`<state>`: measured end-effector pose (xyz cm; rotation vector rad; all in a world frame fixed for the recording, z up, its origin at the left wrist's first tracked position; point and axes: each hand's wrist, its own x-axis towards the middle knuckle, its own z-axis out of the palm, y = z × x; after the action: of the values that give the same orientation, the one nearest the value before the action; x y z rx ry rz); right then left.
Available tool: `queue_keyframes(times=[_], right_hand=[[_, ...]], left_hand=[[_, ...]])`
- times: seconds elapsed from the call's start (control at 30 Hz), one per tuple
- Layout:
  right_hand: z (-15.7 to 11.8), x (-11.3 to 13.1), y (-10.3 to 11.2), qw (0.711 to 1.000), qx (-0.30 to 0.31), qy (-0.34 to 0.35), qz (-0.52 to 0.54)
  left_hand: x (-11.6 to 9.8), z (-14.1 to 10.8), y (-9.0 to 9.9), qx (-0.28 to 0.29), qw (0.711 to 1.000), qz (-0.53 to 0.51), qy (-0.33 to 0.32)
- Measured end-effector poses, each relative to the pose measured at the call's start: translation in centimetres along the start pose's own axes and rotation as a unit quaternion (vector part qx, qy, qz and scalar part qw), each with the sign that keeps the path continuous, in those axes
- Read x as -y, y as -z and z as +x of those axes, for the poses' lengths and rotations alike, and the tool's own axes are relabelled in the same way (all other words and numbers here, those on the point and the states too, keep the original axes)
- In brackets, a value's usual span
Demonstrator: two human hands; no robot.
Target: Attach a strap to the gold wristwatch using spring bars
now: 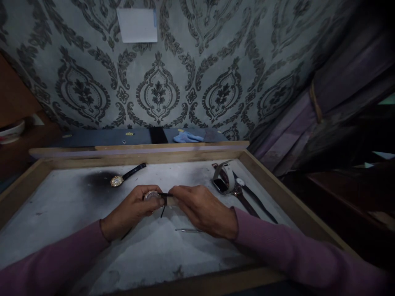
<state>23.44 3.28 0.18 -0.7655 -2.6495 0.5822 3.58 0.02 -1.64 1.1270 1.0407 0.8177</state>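
Observation:
My left hand (140, 207) is closed on a round wristwatch (152, 195), with the thumb along the lower edge of its case. A dark strap end (167, 194) runs from the watch to my right hand (200, 207), whose bent fingers pinch it. A small pale piece (172, 200) shows between the hands; its kind is unclear. A thin dark strip hangs below the watch. Under my right hand lies a slim metal tool (188, 231), partly covered.
A gold-cased watch (117, 181) with a black strap lies at the back left. Several watches, including a square-faced one (220, 186), cluster at the right. A raised wooden rim (173, 156) borders the white work surface. Behind it lies a blue cloth (187, 137).

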Motion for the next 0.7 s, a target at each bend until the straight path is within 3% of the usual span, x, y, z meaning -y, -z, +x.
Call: queue_keyframes(times=[0.37,0.7], right_hand=[[0.03,-0.22,-0.77,1.0,-0.017,-0.012,-0.004],[0.02,-0.08,-0.6,0.995,0.007,0.005,-0.099]], left_hand=[[0.42,0.02,0.19,0.002,1.0,0.002,-0.006],[0.34,0.1,0.06,-0.003,1.0,0.024,-0.011]])
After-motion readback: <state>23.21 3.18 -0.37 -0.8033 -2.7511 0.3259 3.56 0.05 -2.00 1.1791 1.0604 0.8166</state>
